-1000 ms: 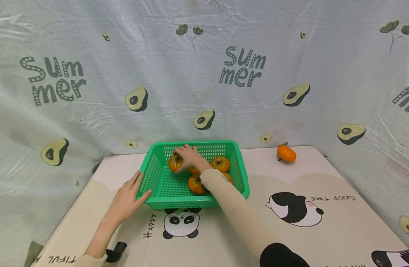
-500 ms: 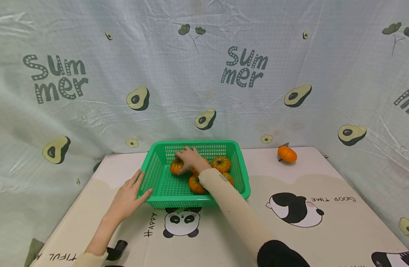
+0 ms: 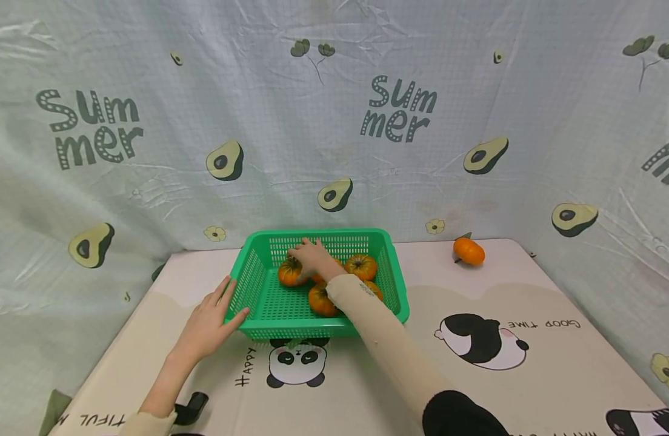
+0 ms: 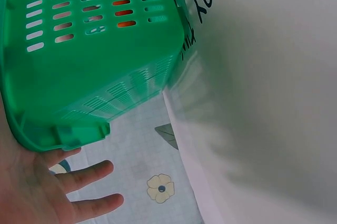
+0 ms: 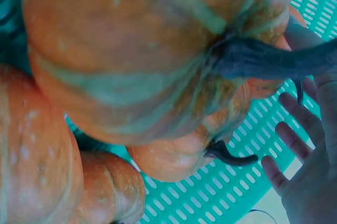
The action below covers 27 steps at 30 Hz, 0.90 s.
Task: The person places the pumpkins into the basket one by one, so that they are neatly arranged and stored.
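Note:
A green slotted plastic basket (image 3: 280, 333) stands on the table with several small orange pumpkins in it. My right hand (image 3: 315, 257) reaches in and holds the leftmost pumpkin (image 3: 287, 275) at the basket floor, thumb in front and fingers over its top. In the right wrist view, a striped pumpkin (image 5: 137, 60) with a thick dark stem fills the foreground and partly covers the held one. My left hand (image 3: 200, 330) rests at the basket's left side, thumb at the rim. The left wrist view shows that hand's fingers (image 4: 87, 176) straight beside the basket wall (image 4: 79, 76).
Another orange pumpkin (image 3: 469, 251) lies outside the basket at the back right of the table (image 3: 438, 375). A patterned cloth (image 3: 280, 121) hangs behind the table. Inside the basket sit a pumpkin (image 3: 322, 301) near the front and another pumpkin (image 3: 361, 266) toward the back right.
My right hand has lowered the leftmost pumpkin slightly, down and to the right, onto the basket floor. Over the last half second hardly anything moves. My left hand has stayed at the rim.

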Available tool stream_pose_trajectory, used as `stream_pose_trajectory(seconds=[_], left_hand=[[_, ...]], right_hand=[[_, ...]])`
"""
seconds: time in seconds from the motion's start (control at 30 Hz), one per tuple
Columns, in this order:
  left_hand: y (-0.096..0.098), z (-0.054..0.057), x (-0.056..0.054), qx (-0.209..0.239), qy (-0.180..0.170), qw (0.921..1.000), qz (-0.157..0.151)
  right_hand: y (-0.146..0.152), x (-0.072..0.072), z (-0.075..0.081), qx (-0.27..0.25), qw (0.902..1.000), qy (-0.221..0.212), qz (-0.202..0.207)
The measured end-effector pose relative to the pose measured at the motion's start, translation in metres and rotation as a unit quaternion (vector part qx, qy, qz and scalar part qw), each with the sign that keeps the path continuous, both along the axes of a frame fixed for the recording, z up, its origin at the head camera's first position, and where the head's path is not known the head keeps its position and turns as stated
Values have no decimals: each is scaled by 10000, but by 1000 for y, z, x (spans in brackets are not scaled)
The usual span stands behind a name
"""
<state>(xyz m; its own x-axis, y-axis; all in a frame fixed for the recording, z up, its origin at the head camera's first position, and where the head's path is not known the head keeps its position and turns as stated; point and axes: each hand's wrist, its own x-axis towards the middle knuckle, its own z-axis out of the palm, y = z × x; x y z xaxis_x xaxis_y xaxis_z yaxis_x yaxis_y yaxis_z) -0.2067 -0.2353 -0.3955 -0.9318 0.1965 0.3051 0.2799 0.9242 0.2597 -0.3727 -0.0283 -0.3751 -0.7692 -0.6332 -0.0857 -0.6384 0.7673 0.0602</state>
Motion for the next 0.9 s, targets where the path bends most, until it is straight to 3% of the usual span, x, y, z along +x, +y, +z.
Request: stream_pose_trajectory(seconds=[0.33,0.63,0.9], left_hand=[[0,0,1,52,34,10000,-34],[1,1,1,34,47,10000,8],[1,-1,0,0,47,10000,24]], right_hand=[[16,7,15,-597,9973,276,321],[34,12,30,-823,9927,662,586],[52,21,49,-1216,9827,1035,932]])
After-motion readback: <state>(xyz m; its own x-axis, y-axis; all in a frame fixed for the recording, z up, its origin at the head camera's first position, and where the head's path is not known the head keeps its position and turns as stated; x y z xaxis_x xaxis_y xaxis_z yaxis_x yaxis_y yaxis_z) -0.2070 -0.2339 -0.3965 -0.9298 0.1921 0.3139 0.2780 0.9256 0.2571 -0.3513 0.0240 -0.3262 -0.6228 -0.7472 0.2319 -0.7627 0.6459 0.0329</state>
